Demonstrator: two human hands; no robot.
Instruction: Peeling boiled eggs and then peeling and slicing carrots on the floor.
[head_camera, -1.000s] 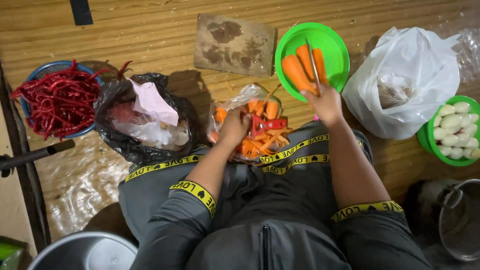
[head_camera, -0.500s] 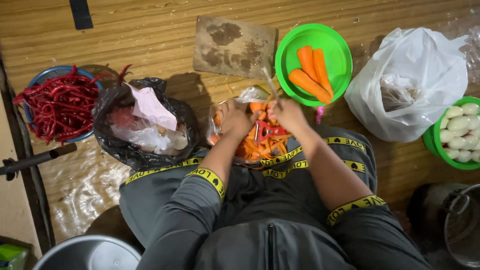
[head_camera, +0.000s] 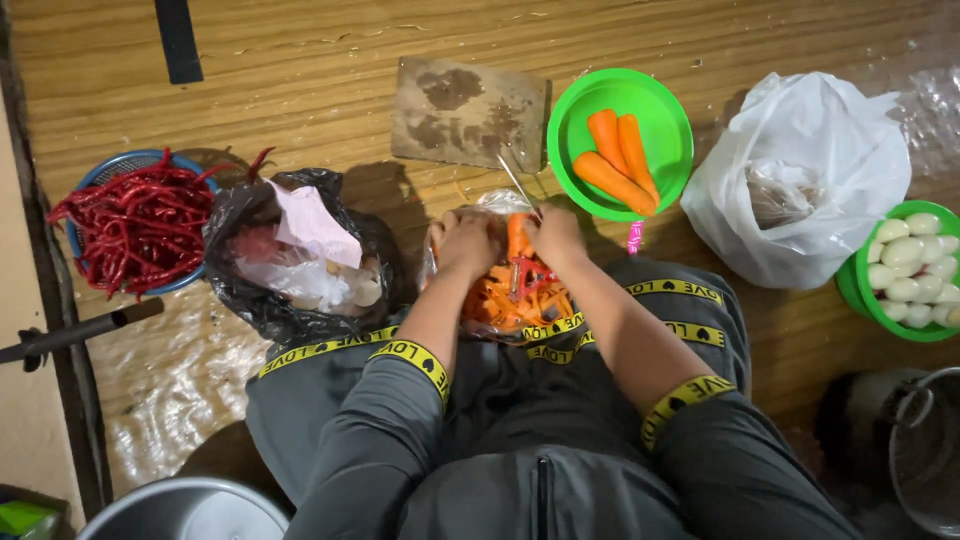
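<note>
On the wooden floor, far left: blue basket of red chillies (head_camera: 135, 232). Right of it: black plastic bag (head_camera: 290, 265) of scraps. Centre, near the knees: clear bag of carrot peelings (head_camera: 515, 300); left hand (head_camera: 466, 243) closed round a carrot (head_camera: 516, 238); right hand (head_camera: 556, 238) gripping a knife (head_camera: 517, 180), touching the same carrot. Beyond: worn cutting board (head_camera: 468, 112). Right: green bowl (head_camera: 668, 110) with three peeled carrots (head_camera: 620, 155); white plastic bag (head_camera: 805, 180); green bowl of peeled eggs (head_camera: 908, 268).

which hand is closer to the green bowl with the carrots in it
Right. The right hand sits just below the green bowl's near rim; the left hand is farther off to the bowl's lower left.
</note>
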